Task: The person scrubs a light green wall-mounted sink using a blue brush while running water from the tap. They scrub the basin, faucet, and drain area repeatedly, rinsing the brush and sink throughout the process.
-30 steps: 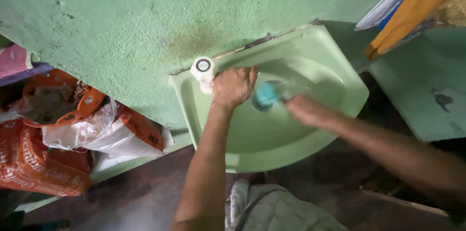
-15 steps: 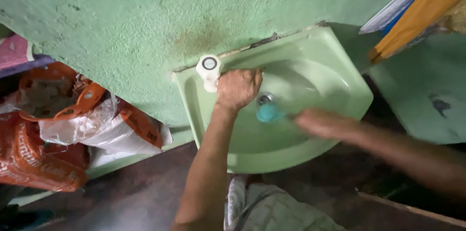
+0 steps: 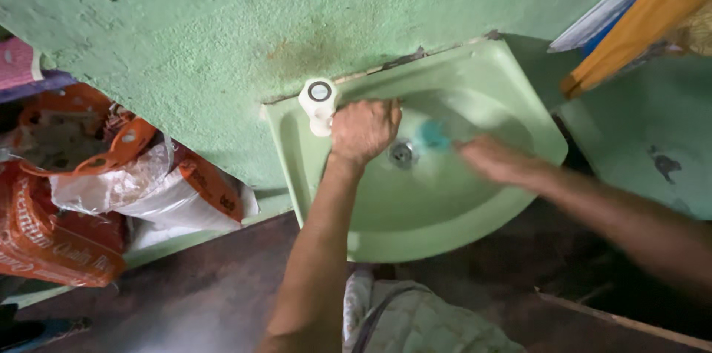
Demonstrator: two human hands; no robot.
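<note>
Glazed basin, rough plaster, crinkled plastic

The green sink [image 3: 475,212] looks smooth, glossy ceramic with a metal drain [image 3: 402,153]; the tap [image 3: 319,104] is white plastic; the wall [image 3: 222,34] is rough, matt painted plaster; the sacks [image 3: 111,190] at left are shiny woven plastic.

Light is soft and diffuse, moderate in strength, with no hard-edged shadows and no single source in view. The green wall [image 3: 222,19] and the pale green sink [image 3: 445,205] are evenly lit; the sink rim carries a mild sheen, no strong glare. The floor [image 3: 185,301] below the sink is dim and loses detail toward the lower corners. The left hand [image 3: 363,129] on the basin edge is fairly sharp. The right hand [image 3: 497,160] is smeared by motion blur, as is the teal scrubber [image 3: 434,134] at its fingers. The right forearm is soft. Straight edges bow near the borders, a wide-angle effect. The orange sacks [image 3: 59,227] at left are slightly soft.
</note>
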